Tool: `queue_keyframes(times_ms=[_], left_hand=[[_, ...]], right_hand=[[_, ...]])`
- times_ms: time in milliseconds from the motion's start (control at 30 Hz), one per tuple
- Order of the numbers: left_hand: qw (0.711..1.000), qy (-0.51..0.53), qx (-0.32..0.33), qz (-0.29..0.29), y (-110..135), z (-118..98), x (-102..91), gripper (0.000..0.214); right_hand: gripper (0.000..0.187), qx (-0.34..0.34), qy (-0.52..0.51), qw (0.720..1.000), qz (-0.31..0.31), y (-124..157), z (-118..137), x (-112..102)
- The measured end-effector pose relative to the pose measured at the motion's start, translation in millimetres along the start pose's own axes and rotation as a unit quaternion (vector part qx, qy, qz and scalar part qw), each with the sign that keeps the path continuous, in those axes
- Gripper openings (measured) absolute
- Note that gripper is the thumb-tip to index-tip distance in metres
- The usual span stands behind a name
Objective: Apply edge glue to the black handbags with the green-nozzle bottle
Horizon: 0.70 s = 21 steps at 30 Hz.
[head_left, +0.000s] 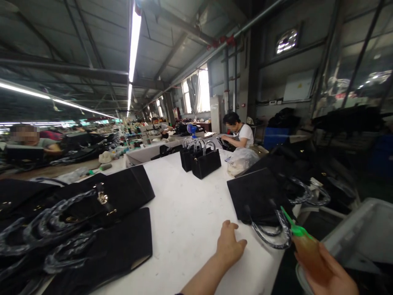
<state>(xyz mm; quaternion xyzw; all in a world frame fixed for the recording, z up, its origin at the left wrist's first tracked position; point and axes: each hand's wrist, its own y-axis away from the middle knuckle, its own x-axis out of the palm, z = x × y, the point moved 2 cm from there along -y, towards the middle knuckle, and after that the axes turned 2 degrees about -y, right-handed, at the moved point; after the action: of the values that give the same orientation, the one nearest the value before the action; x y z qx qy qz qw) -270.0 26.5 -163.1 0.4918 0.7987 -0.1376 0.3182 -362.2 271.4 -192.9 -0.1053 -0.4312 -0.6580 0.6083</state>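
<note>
My right hand (pixel 333 272) is wrapped round a squeeze bottle (pixel 308 248) with amber contents, a green cap and a thin green nozzle tilted up to the left. Over the white tabletop (pixel 184 221), my left hand (pixel 229 244) holds nothing, its fingers spread. Just beyond it, a black handbag (pixel 254 192) lies flat, its plastic-wrapped handles toward me and near the bottle's nozzle. On the left lies a pile of black handbags (pixel 123 241) with plastic-wrapped handles and gold-coloured fittings.
Two or three small black handbags (pixel 207 164) stand upright farther along the table, beside a clear plastic bag (pixel 242 159). A co-worker (pixel 244 135) in white sits at the far end. More bags are heaped at right, above a grey bin (pixel 365 229). Another person (pixel 27 139) works at left.
</note>
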Motion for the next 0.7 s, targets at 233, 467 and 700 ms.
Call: queue_keyframes(times_ms=[233,467,700], left_hand=[[0.985,0.164,0.014,0.056,-6.2,8.4,42.0,0.079],[0.956,0.286,0.012,0.06,-4.7,22.5,39.3,0.075],[0.925,0.37,0.06,0.065,-5.1,30.7,51.1,0.056]], right_hand=[[0.021,-0.043,0.108,0.993,0.035,-23.0,3.6,36.9],[0.048,-0.162,0.254,0.953,0.044,-47.6,0.6,41.1],[0.031,-0.33,0.235,0.914,-0.007,-75.8,53.3,87.9]])
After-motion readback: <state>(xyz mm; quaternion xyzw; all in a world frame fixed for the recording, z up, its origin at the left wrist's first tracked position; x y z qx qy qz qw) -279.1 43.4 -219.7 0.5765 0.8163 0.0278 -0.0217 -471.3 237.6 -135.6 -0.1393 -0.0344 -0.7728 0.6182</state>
